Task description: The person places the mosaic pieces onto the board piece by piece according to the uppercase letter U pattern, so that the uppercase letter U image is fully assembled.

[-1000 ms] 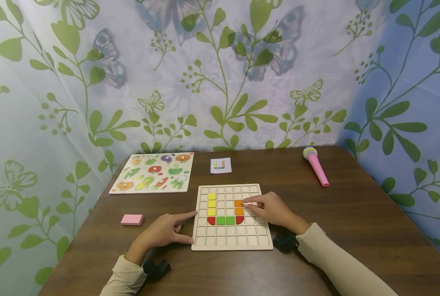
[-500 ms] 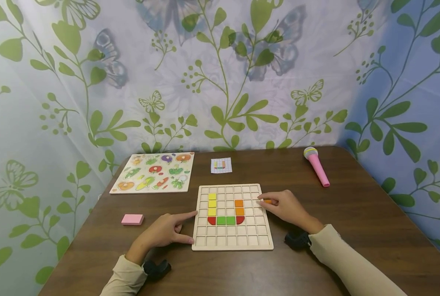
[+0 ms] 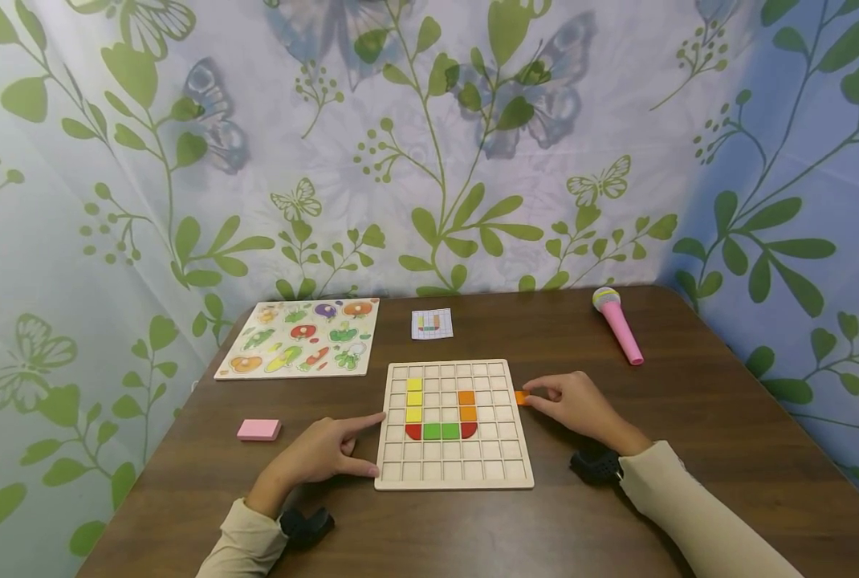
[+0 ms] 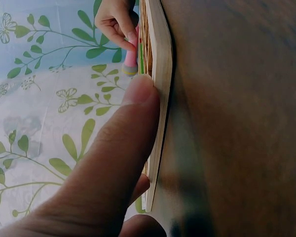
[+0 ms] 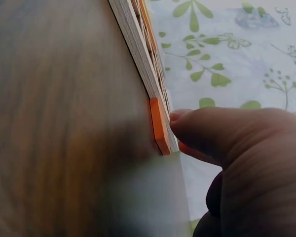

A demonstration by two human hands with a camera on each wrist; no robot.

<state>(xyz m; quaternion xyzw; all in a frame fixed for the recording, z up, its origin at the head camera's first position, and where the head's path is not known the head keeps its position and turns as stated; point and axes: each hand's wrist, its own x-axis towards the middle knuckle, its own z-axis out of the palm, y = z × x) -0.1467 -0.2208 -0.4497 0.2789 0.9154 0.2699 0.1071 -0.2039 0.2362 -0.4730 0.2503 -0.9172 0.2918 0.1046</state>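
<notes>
A pale wooden grid board (image 3: 473, 470) lies mid-table, bearing yellow, red, green and orange tiles set in a U shape. Thumb and index finger of my left hand (image 3: 321, 449) are spread, their tips at the board's left edge; in the left wrist view the thumb (image 4: 113, 138) touches its rim. On the table, right beside the board's right edge, lies a loose orange tile (image 3: 521, 397). The fingertips of my right hand (image 3: 577, 405) hover at this tile. In the right wrist view the orange tile (image 5: 160, 128) lies flat, the thumb close by; contact is unclear.
A small printed card (image 3: 432, 323) with a U pattern lies behind the board. At the back left is a vegetable puzzle board (image 3: 299, 337). A pink block (image 3: 258, 429) lies left, a pink toy microphone (image 3: 620, 329) at the back right. Patterned cloth (image 3: 429, 160) hangs behind.
My right hand has moved rightward, away from the upper orange tile on the board to the loose orange tile beside the board. My left hand has stayed at the board's edge.
</notes>
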